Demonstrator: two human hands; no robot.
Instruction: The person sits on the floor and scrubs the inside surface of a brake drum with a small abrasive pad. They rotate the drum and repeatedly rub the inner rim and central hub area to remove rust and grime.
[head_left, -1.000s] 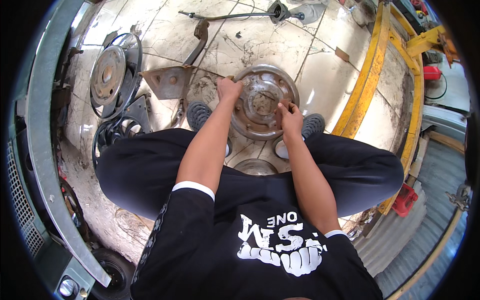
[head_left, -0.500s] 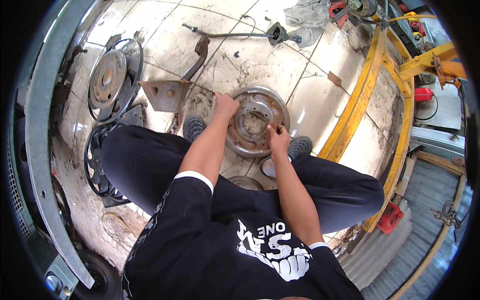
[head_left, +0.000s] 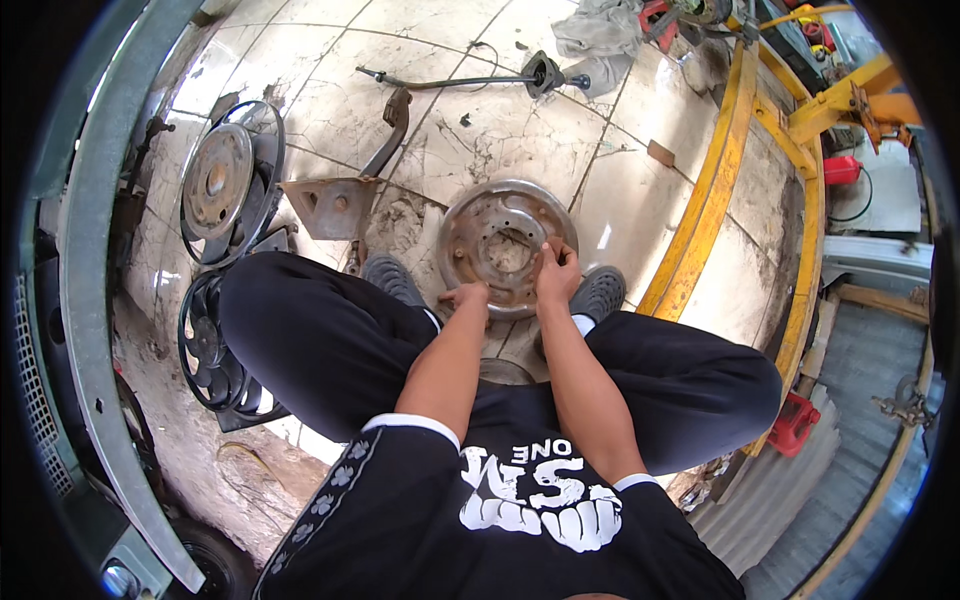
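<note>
A dished, rusty round metal disc (head_left: 470, 225), with a ring of small holes around its larger centre hole, is on the floor between my feet. My left hand (head_left: 466, 296) is at its near left rim, fingers closed around the edge. At the disc's right side, my right hand (head_left: 557, 270) is closed in a pinch beside the centre hole. Whatever its fingertips hold, if anything, is too small to make out. Between my legs, a second round metal part (head_left: 505, 372) shows only in part.
On the left stand another rusty disc (head_left: 217, 182) and black fans (head_left: 210, 340). A pedal with a metal bracket (head_left: 330, 207) lies nearby. Farther off is a rod with a black boot (head_left: 543, 76). A yellow steel frame (head_left: 700, 215) runs along the right, near a red container (head_left: 794, 425).
My left hand has moved from the disc's far left rim down to its near left rim. My right hand stays by the centre hole. The view has shifted slightly.
</note>
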